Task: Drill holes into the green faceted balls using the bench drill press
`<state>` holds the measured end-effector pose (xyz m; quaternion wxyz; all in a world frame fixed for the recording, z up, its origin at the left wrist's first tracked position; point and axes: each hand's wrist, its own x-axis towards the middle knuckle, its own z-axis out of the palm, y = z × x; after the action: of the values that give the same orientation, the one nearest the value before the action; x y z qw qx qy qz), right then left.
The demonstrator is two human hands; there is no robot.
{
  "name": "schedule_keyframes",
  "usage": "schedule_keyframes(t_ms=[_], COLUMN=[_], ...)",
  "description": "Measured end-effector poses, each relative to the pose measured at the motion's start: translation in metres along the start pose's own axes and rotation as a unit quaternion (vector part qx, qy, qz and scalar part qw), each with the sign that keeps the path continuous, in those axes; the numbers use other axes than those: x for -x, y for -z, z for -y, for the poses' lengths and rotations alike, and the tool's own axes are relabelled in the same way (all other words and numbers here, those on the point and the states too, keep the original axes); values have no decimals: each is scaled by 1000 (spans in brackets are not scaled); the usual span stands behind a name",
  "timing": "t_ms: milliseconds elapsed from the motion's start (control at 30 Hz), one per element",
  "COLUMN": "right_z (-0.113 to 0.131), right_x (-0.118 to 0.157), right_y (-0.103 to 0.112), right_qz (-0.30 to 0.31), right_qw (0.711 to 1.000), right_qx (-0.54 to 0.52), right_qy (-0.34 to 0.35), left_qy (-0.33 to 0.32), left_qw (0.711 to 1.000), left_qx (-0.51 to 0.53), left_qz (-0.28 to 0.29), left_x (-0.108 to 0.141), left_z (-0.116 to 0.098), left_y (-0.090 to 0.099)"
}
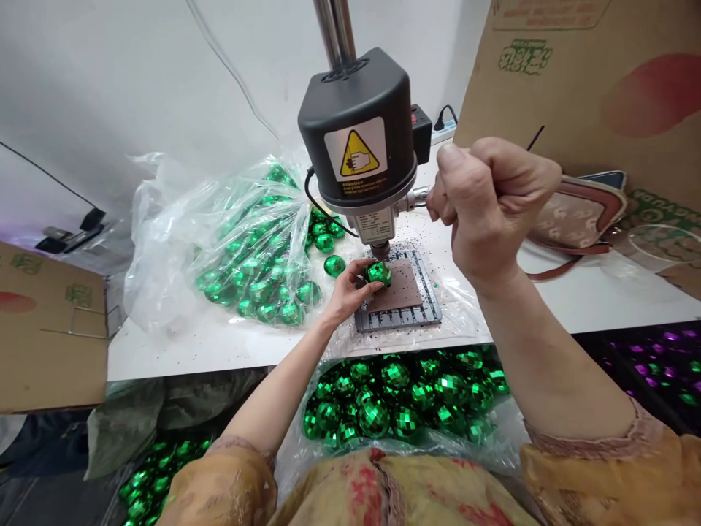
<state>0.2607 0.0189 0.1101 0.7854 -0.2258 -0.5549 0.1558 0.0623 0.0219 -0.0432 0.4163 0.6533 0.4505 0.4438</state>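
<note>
Between the fingers and thumb of my left hand is a shiny green faceted ball. The ball sits right under the chuck of a small black drill press, above a brown board on the grey slotted base. My right hand is raised to the right of the machine, its fingers curled in a fist round the feed lever, most of which they hide. The metal hub of that lever shows beside the fingers. Whether the drill bit touches the ball is hidden.
A clear plastic bag of green balls lies left of the press, with loose balls beside it. More green balls fill a bag below the table edge. Dark shavings dot the white table. A handbag and cardboard stand right.
</note>
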Motion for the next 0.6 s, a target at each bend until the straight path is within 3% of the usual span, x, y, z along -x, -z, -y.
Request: schedule_keyframes(t_ms=[267,600], right_z=[3,4], right_x=[0,-13], right_y=[-1,-8], right_qz=[6,-13], right_qw=[1000,1000], right_qx=[14,19], right_qy=[24,13], left_qy=[-46,-25], left_qw=[997,998], left_qx=[-53,-32], left_qz=[-37,-47], left_x=[4,9], left_z=[4,8], left_y=[-12,-16])
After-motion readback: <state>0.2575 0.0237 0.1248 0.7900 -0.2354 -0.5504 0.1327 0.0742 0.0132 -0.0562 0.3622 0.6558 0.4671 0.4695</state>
